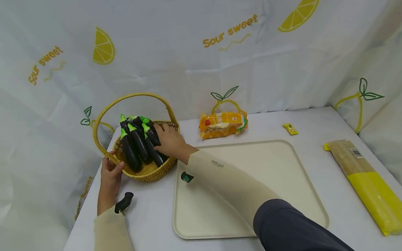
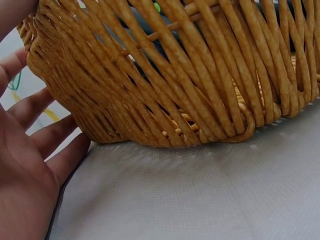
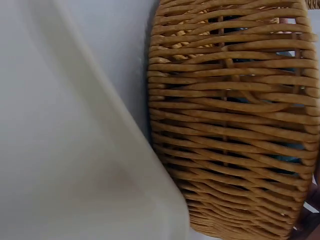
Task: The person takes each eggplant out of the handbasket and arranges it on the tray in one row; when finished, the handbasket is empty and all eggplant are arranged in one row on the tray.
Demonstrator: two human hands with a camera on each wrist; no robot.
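White lemon-print cloth point(image 1: 169, 62) hangs behind your white desk point(image 1: 155, 228). Your left hand point(image 1: 110, 175) holds the basket point(image 1: 155, 176) at its left side, fingers spread along the wall. Eggplants point(image 1: 139, 144) lie inside, stems toward the cloth; your right hand point(image 1: 172, 140) touches the rightmost, though whether it grips one, you cannot tell. Just right of the basket sits a tray point(image 1: 258, 164).

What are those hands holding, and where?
The left hand holds the wicker basket by its left side, near the handle. The right hand touches the eggplants; whether it grips one is unclear.
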